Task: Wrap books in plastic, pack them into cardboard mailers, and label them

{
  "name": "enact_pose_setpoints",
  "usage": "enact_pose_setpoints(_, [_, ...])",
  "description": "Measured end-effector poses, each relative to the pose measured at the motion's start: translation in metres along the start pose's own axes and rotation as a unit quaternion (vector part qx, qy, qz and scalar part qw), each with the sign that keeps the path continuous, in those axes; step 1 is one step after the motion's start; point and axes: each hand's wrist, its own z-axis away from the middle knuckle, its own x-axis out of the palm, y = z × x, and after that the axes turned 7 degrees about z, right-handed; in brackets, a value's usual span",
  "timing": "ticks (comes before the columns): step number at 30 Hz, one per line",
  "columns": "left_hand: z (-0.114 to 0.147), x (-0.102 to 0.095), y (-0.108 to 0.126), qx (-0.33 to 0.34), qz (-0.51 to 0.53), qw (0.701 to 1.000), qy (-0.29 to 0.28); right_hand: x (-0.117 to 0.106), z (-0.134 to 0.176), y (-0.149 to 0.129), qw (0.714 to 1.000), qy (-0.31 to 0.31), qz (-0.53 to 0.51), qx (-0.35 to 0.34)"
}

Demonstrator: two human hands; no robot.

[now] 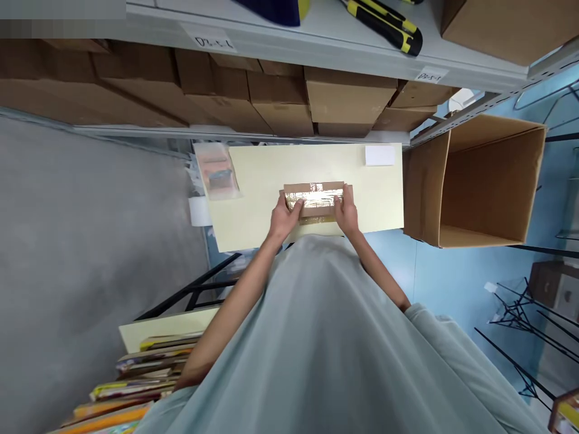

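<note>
A small flat cardboard box (319, 211) with shiny clear tape across its top is at the middle of the pale yellow table (262, 166). My left hand (284, 216) grips its left end, thumb on top near the tape. At the right end my right hand (346, 211) holds it the same way, thumb on the upper face. The fingers under the box are hidden. A clear plastic bag (218, 172) with something pinkish and blue inside lies at the table's left end. Toward the back right of the table is a white paper slip (380, 155).
A large open cardboard carton (427, 187) stands right of the table. Behind, a shelf (280, 45) carries a yellow-black utility knife (384, 24), with several brown boxes (348, 99) below. A white roll (199, 211) sits at the left edge. Stacked flat items (131, 386) are lower left.
</note>
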Motion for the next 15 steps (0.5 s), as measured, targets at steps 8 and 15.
enact_pose_setpoints(8, [-0.012, 0.031, -0.007, -0.102, -0.015, 0.994, 0.046, 0.018, -0.025, 0.017, 0.998, -0.035, -0.044, 0.029])
enact_pose_setpoints(15, [-0.008, 0.024, -0.014, -0.019, 0.034, 0.999, 0.008, 0.006, -0.025, 0.026, 0.997, -0.047, -0.059, 0.016])
